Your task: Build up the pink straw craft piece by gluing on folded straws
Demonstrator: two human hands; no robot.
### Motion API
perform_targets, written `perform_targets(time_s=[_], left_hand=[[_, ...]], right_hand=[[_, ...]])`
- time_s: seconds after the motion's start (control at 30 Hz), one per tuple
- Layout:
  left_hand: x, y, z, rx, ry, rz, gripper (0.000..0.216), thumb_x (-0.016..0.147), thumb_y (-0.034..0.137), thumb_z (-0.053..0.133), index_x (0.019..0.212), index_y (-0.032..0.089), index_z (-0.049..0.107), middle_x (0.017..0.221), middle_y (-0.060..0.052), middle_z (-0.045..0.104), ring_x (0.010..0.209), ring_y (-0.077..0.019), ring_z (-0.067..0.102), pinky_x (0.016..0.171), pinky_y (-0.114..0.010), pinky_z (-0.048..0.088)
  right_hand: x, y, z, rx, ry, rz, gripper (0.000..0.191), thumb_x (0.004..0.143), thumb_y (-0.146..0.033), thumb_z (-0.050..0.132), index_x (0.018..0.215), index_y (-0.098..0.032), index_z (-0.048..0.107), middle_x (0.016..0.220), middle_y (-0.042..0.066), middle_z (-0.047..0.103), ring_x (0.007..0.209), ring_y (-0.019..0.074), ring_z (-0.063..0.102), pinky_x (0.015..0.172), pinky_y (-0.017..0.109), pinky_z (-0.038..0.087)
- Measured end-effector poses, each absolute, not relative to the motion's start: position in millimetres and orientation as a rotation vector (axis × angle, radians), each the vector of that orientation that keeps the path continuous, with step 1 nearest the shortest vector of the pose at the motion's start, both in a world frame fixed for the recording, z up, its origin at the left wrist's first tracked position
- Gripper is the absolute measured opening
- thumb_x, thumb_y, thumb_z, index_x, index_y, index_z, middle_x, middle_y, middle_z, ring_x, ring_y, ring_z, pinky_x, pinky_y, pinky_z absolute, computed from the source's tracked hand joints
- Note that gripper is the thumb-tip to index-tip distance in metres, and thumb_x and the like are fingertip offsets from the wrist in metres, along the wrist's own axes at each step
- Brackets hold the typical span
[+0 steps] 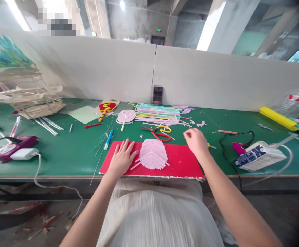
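My left hand [123,157] lies flat with spread fingers on the left part of a red board [184,161] at the table's front edge. Just right of it, an oval, leaf-like panel of pale pink strips [153,154] rests on the board, with a few strip ends sticking out at its lower sides. My right hand [196,140] is raised near the board's far right corner, thumb and fingers pinched together. Whatever is in that pinch, if anything, is too small to make out. Scissors [162,134] with red and yellow handles lie beyond the panel, left of my right hand.
Behind the scissors lie bundled coloured strips [159,115] and a round pink fan shape [126,116]. A blue pen-like tool [108,139] is left of the board. A purple power strip [18,147] with cables stands left; a drink carton [261,157] and a corded tool [227,132] lie right.
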State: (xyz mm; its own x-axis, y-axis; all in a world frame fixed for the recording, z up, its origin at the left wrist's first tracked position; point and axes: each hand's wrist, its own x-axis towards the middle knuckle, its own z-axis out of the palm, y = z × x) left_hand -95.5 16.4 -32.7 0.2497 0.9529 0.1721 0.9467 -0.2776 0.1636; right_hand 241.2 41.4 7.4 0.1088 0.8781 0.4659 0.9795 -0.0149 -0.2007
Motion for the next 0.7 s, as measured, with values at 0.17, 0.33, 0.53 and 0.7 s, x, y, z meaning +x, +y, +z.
perform_targets(time_s=[0.17,0.33,0.53,0.7], left_hand=[[-93.3,13.9,-37.2,2.513,1.897,0.383,0.05,0.098,0.041,0.037,0.141,0.017,0.044,0.151,-0.015,0.036,0.14,-0.0281,0.032,0.113,-0.049,0.027],[-92.0,12.1,-37.2,2.533,1.918,0.46,0.047,0.097,0.04,0.037,0.138,0.019,0.047,0.147,-0.014,0.042,0.137,-0.0294,0.037,0.111,-0.05,0.03],[-93.6,13.3,-42.1,2.55,1.911,0.507,0.046,0.096,0.04,0.038,0.137,0.021,0.048,0.147,-0.013,0.043,0.136,-0.0285,0.039,0.111,-0.05,0.031],[-94.3,13.7,-42.4,2.557,1.907,0.482,0.046,0.097,0.04,0.037,0.137,0.02,0.048,0.147,-0.013,0.043,0.136,-0.029,0.039,0.11,-0.051,0.032]], right_hand=[[188.7,106.7,2.7,-1.836,-2.028,-0.157,0.016,0.087,-0.017,0.053,0.084,-0.016,0.068,0.094,0.009,0.068,0.092,0.0198,0.061,0.084,0.03,0.043],[148.8,151.8,-3.9,-1.789,-2.121,-0.055,0.02,0.093,-0.022,0.05,0.104,-0.015,0.065,0.113,0.01,0.064,0.103,0.0195,0.059,0.092,0.036,0.046],[135.9,197.1,1.2,-1.84,-2.174,0.089,0.035,0.091,-0.036,0.056,0.121,-0.018,0.055,0.122,0.009,0.057,0.103,0.0206,0.06,0.086,0.042,0.052],[142.1,209.7,-3.5,-1.969,-2.082,0.194,0.035,0.091,-0.036,0.057,0.121,-0.017,0.055,0.122,0.009,0.058,0.102,0.0208,0.06,0.086,0.042,0.052]])
